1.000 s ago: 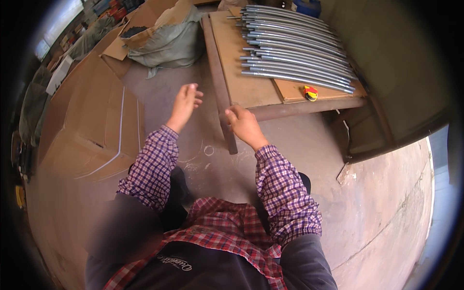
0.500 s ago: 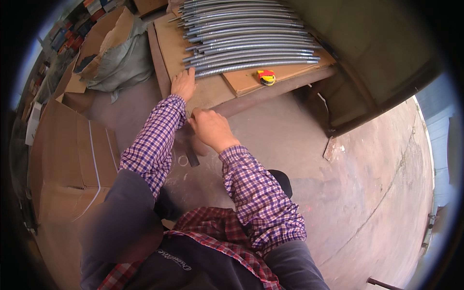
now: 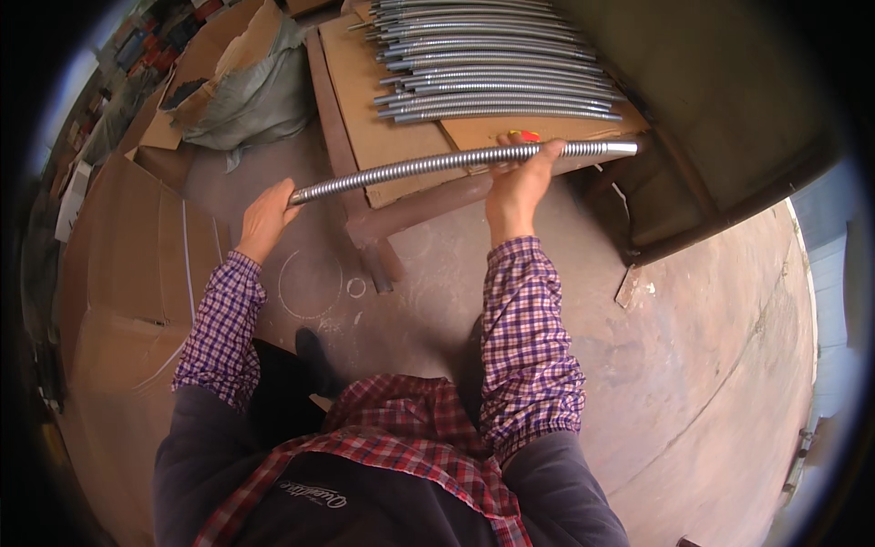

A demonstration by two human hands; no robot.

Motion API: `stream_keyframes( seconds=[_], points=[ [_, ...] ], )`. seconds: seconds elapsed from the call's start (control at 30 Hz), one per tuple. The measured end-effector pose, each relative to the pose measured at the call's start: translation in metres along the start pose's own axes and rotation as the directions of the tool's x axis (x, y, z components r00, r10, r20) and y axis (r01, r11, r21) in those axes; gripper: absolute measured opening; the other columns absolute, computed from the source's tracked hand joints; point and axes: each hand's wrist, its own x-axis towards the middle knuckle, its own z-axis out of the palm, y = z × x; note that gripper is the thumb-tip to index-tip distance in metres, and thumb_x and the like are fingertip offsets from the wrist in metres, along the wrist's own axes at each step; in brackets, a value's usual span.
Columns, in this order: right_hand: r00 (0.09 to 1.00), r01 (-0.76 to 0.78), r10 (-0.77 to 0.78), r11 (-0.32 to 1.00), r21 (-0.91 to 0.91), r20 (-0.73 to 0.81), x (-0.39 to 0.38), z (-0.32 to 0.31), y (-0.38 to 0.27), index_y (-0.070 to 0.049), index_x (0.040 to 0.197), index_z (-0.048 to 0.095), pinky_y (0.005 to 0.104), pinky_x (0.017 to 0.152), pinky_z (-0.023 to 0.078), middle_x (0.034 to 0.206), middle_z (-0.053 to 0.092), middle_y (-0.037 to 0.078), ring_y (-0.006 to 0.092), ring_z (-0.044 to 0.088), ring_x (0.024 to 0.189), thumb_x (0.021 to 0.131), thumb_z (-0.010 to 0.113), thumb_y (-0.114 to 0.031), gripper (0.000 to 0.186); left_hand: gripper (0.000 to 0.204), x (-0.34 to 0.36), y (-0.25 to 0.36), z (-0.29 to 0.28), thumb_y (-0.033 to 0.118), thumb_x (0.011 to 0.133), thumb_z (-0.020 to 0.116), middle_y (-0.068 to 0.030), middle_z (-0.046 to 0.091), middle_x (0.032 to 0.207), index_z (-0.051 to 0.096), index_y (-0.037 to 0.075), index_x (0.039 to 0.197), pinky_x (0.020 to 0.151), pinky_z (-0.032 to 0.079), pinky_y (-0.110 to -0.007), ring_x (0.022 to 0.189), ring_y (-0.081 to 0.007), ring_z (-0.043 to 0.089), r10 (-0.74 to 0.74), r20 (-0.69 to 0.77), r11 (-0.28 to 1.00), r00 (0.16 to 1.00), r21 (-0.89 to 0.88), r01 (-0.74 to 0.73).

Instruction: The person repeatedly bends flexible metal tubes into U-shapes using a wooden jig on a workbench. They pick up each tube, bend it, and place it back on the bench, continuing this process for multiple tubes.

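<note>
A ribbed, silver flexible metal hose (image 3: 410, 168) stretches between my two hands, raised in front of the table's near edge and bowed slightly upward. Its left end is gripped by my left hand (image 3: 266, 217). Toward the other end, my right hand (image 3: 521, 187) is closed round the hose, leaving the smooth bright tip sticking out to the right. Behind it, several similar hoses (image 3: 497, 68) lie side by side on cardboard (image 3: 401, 173) on the table. A red and yellow tape measure (image 3: 523, 137) is mostly hidden behind the raised hose and my right hand.
A large cardboard box (image 3: 137, 264) with white strapping stands at my left. Beyond it is an open carton (image 3: 210, 55) with a grey plastic sack (image 3: 264, 105). A dark metal-framed panel (image 3: 720, 118) rises right of the table. The brown table frame (image 3: 419, 210) borders the concrete floor.
One hose has left the near side of the row and is now up in both hands. My left hand has moved left and nearer; my right hand has gone right and farther.
</note>
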Motion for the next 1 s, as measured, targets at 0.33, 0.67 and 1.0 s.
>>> stream_keyframes(
  seconds=[0.33,0.67,1.0],
  points=[
    [0.832,-0.550,0.492,0.674,-0.493,-0.256,-0.052,-0.027,0.069,0.003,0.134,0.048,0.0515,0.091,0.055,0.124,0.058,0.014,0.0325,0.061,0.104,0.106,0.052,-0.029,0.043,0.032,-0.092,0.031,0.034,0.028,0.090,0.073,-0.0124,0.068,0.098,0.056,0.010,0.111,0.078,0.050,-0.043,0.092,-0.0332,0.065,-0.091,0.266,0.966,0.960,-0.209,0.150],
    [0.882,-0.462,0.392,0.602,-0.651,-0.263,-0.048,-0.040,0.106,0.005,0.114,0.052,0.0434,0.058,0.063,0.095,0.064,0.018,0.0300,0.068,0.071,0.106,0.050,-0.026,0.032,0.027,-0.068,0.041,0.065,0.032,0.098,0.064,-0.0119,0.069,0.102,0.061,0.012,0.116,0.080,0.051,-0.047,0.094,-0.0369,0.067,0.018,0.301,0.922,0.954,-0.375,0.101],
    [0.845,-0.530,0.425,0.592,-0.606,-0.324,-0.032,-0.039,0.116,0.008,0.120,0.051,0.0462,0.061,0.064,0.089,0.067,0.019,0.0325,0.071,0.070,0.108,0.042,-0.031,0.041,0.028,-0.042,0.057,0.058,0.034,0.100,0.058,-0.0128,0.069,0.100,0.062,0.007,0.107,0.081,0.051,-0.048,0.095,-0.0370,0.066,-0.040,0.376,0.941,0.926,-0.296,0.161]
  ],
)
